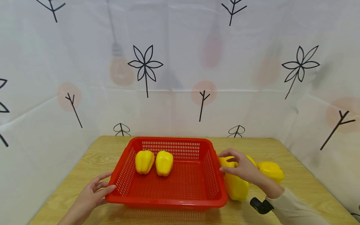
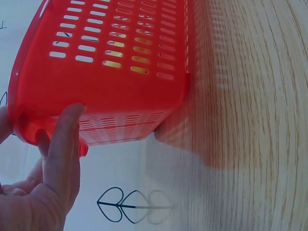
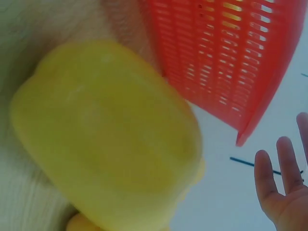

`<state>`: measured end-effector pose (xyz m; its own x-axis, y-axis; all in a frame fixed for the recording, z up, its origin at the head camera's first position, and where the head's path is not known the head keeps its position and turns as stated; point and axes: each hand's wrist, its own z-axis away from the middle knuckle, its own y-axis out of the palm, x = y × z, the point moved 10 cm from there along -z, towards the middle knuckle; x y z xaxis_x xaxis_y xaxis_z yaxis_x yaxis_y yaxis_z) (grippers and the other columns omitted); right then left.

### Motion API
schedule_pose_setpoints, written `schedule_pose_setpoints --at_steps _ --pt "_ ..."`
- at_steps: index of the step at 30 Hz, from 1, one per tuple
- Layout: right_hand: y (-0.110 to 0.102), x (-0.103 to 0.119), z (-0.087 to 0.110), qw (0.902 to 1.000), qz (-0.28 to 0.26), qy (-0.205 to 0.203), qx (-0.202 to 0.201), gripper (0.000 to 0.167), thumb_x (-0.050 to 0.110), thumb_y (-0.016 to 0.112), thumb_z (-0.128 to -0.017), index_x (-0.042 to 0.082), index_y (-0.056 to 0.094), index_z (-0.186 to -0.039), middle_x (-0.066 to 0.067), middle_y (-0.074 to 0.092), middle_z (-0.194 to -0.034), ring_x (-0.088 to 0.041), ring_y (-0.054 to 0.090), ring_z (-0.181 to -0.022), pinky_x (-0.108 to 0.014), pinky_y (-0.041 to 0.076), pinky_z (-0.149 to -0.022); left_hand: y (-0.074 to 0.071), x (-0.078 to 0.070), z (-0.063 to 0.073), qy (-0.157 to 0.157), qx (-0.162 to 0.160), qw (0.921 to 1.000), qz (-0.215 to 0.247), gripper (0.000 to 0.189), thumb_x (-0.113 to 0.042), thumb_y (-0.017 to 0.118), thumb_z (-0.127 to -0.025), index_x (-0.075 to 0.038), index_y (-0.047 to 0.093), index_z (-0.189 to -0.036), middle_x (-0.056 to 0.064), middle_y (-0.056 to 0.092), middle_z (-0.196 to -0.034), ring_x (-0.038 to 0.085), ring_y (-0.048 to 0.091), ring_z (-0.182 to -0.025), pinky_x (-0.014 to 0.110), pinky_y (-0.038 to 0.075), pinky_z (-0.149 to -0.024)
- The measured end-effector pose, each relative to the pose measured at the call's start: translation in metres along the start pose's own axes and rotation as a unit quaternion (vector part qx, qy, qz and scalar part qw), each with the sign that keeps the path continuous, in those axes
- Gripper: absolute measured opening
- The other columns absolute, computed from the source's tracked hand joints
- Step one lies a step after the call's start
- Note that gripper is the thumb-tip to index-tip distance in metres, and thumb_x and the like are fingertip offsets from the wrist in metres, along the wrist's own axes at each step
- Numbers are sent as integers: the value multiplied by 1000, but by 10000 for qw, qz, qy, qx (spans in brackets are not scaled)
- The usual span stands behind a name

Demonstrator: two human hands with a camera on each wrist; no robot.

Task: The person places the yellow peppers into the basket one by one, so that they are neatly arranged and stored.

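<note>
Yellow pepper point(image 1: 237, 190), plump and blocky with smooth skin and shallow grooves, lies on the wooden table point(image 1: 296, 192) just under the right hand point(image 1: 240, 166); the right wrist view shows it large and a little blurred. A second pepper point(image 1: 226, 161) shows partly behind that hand's fingers, a third pepper point(image 1: 252, 160) peeks out past its back, and a fourth pepper point(image 1: 270, 170), glossy on top, lies to its right. The right hand is loose, fingers apart and gently bent, grasping nothing; whether it touches the second pepper I cannot tell. The left hand point(image 1: 94, 191) grips the near left corner of the red basket point(image 1: 166, 201), thumb over the rim, fingers against the outer wall. Inside, beyond and right of the left hand, two bright, lobed peppers point(image 1: 164, 163) sit side by side. Open slotted floor stretches from them toward the right hand, ending at the basket's right wall, whose rim runs just beside those fingertips. Right of the right hand, wood runs past the fourth pepper to the table's edge; left of the left hand, a narrower strip reaches the other edge.
</note>
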<state>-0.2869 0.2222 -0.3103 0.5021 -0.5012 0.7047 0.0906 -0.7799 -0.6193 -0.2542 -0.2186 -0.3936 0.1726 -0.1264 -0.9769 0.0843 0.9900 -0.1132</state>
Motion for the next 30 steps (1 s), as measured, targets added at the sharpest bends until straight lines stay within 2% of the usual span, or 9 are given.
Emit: schedule_pose_setpoints --at_steps 4,8,11,17,22,27,30 --pt "-1 -10 7 9999 108 101 -69 36 18 75 -79 8 60 -111 -4 58 -112 -18 52 -104 -42 48 -86 0 0 0 -7 -29 10000 6 70 -21 64 -90 -3 24 -144 13 56 -99 24 61 -89 40 53 -77" --pt "-1 -22 13 9993 184 315 -101 38 19 76 -78 9 60 -110 -5 58 -112 -25 51 -107 -51 44 -88 1 -1 0 4 7 10000 -1 70 -22 64 -90 -2 24 -144 12 56 -99 24 61 -90 41 53 -77" --pt "-1 -26 17 9989 199 421 -104 38 19 76 -78 7 59 -111 -8 57 -114 -37 50 -108 -56 42 -88 0 -1 0 -13 -51 10000 1 70 -21 64 -89 -3 25 -143 12 56 -99 24 61 -90 41 53 -77" --pt "1 -32 22 9985 159 515 -51 41 19 76 -78 5 58 -111 -11 55 -117 -41 46 -110 -59 41 -88 -1 -1 0 -49 -169 9998 18 69 -20 65 -89 -3 26 -143 13 56 -99 25 61 -90 41 53 -77" --pt "3 -36 26 9981 352 503 3 41 19 77 -77 6 59 -111 -9 56 -114 -38 46 -109 -57 40 -89 -1 -1 0 -22 -140 9999 44 69 -20 65 -89 -3 26 -143 13 56 -98 25 61 -89 42 53 -77" --pt "3 -38 31 9974 627 356 21 42 21 79 -75 8 60 -109 -6 59 -110 -29 49 -105 -49 42 -87 0 -1 0 6 -10 10000 49 70 -21 64 -89 -2 24 -144 12 55 -98 24 61 -90 41 53 -77" --pt "3 -38 35 9978 614 262 35 42 22 80 -74 10 61 -110 -3 60 -109 -26 48 -105 -47 41 -87 0 -1 0 -8 12 10000 33 71 -21 65 -89 -2 23 -144 12 55 -98 24 61 -89 41 53 -77"
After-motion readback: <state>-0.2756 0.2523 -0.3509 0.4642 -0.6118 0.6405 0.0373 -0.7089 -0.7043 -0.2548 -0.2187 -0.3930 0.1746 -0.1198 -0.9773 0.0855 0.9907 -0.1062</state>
